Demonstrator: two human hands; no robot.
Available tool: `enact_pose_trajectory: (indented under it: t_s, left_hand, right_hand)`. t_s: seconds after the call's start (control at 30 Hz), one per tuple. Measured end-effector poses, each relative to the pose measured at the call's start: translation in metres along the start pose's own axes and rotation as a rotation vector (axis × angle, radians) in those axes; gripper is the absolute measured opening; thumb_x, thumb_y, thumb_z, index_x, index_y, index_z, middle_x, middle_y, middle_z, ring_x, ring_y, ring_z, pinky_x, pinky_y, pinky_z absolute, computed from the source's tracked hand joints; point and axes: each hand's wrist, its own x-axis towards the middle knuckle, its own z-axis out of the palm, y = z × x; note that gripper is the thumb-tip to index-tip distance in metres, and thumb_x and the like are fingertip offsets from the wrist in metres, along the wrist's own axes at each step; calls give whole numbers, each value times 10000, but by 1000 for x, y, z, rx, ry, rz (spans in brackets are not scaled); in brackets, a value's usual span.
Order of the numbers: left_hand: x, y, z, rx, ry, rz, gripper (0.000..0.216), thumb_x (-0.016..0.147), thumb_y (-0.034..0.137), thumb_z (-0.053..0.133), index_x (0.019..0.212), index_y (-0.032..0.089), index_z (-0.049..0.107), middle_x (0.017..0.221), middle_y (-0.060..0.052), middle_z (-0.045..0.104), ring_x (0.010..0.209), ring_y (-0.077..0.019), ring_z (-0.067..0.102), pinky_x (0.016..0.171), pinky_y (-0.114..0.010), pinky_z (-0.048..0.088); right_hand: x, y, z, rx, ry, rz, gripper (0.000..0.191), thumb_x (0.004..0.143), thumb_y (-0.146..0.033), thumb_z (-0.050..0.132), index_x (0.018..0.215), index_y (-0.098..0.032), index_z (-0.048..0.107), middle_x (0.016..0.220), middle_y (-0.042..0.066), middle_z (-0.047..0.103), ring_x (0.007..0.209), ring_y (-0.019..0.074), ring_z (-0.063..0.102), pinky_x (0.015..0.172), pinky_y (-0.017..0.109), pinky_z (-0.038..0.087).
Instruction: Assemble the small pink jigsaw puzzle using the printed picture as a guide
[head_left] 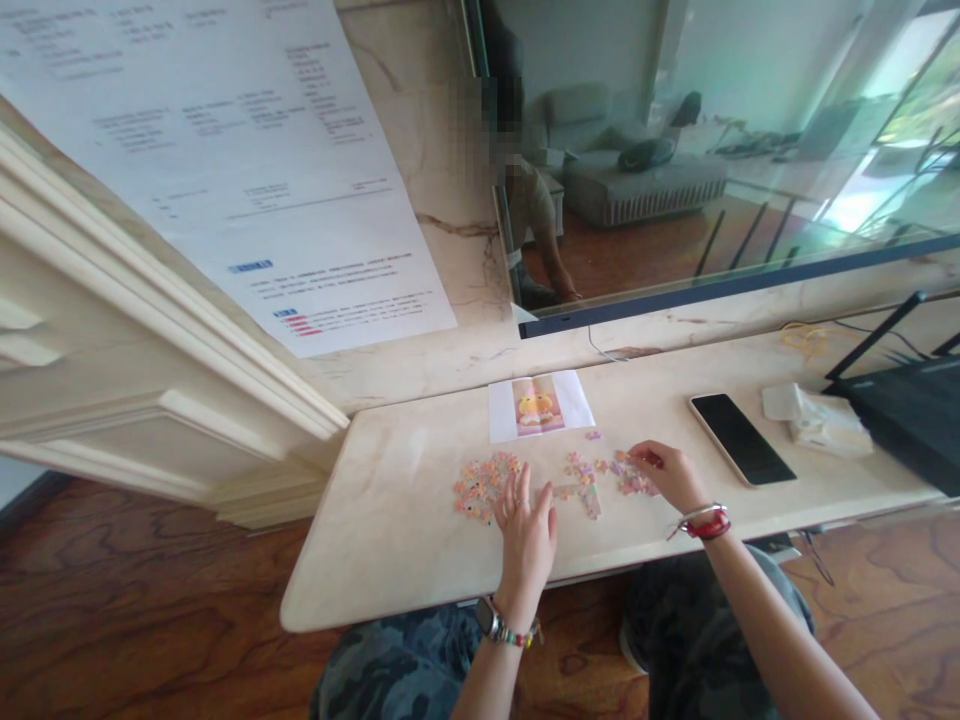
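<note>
Small jigsaw puzzle pieces lie in loose groups on a pale cabinet top. My left hand (527, 515) rests with fingers spread at the right edge of the orange and pink pile of pieces (476, 487). Over the right-hand pile of pink and purple pieces (634, 482), my right hand (670, 472) has its fingertips pinched together; whether a piece is between them is too small to tell. Between the hands are a few more pieces (581, 475), some seemingly joined in a strip. Behind them lies a paper sheet with a printed picture (538, 405) of yellow figures.
A black-screened phone (741, 440) lies right of my right hand, with a tissue pack (825, 420) and black router (907, 410) beyond. A television (712, 150) hangs above the cabinet top (375, 520). A printed sheet (247, 170) is on the wall at left.
</note>
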Motion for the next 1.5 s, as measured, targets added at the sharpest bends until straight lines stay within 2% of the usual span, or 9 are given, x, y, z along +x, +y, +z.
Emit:
enact_pose_trajectory:
  t_s: [0.17, 0.4, 0.6, 0.83, 1.1, 1.3, 1.5]
  left_hand:
    - [-6, 0, -1, 9, -30, -4, 318, 763, 157, 467, 1053, 254, 554, 1309, -85, 347, 1207, -294, 295, 937, -521, 295]
    - [-21, 3, -1, 6, -109, 4, 332, 771, 188, 463, 1091, 241, 533, 1321, -102, 331, 1219, -304, 271, 927, -490, 311]
    - [-26, 3, 2, 17, -126, 13, 298, 774, 199, 463, 1055, 240, 554, 1315, -96, 344, 1219, -288, 276, 926, -466, 319]
    - [-26, 2, 1, 34, -124, 16, 309, 780, 200, 452, 1072, 246, 544, 1320, -93, 338, 1221, -289, 270, 926, -463, 314]
    - [-28, -2, 2, 42, -123, 3, 331, 763, 190, 475, 1080, 254, 544, 1323, -88, 340, 1211, -297, 287, 916, -468, 322]
    - [-28, -4, 0, 44, -125, -9, 325, 763, 189, 475, 1072, 255, 551, 1324, -83, 341, 1211, -291, 289, 917, -468, 326]
    - [-34, -5, -1, 38, -115, -15, 336, 765, 196, 477, 1089, 256, 540, 1312, -90, 356, 1215, -286, 288, 920, -457, 329]
  right_hand:
    - [-11, 9, 3, 57, -51, 39, 282, 691, -439, 496, 725, -181, 606, 566, 11, 598, 517, 119, 514, 497, 232, 387]
    - [-43, 20, 5, 70, -59, 108, 293, 683, -405, 530, 854, -186, 624, 704, 32, 656, 618, 139, 567, 586, 253, 428]
    - [-59, 21, 10, 79, -77, 110, 268, 690, -423, 513, 754, -189, 626, 727, 33, 654, 641, 145, 566, 592, 260, 432]
    - [-54, 20, 5, -36, 7, 123, 242, 693, -389, 508, 752, -187, 626, 651, 21, 624, 559, 120, 520, 551, 242, 403]
    - [-35, 32, 4, -132, 37, 80, 205, 688, -341, 499, 737, -184, 623, 690, 26, 613, 581, 116, 513, 581, 244, 406]
    - [-43, 39, 4, -165, 63, 22, 232, 700, -348, 503, 820, -185, 615, 727, 33, 575, 535, 101, 481, 563, 243, 413]
    - [-50, 39, 11, -184, 50, -62, 232, 744, -334, 460, 838, -185, 612, 813, 55, 549, 631, 121, 518, 626, 257, 439]
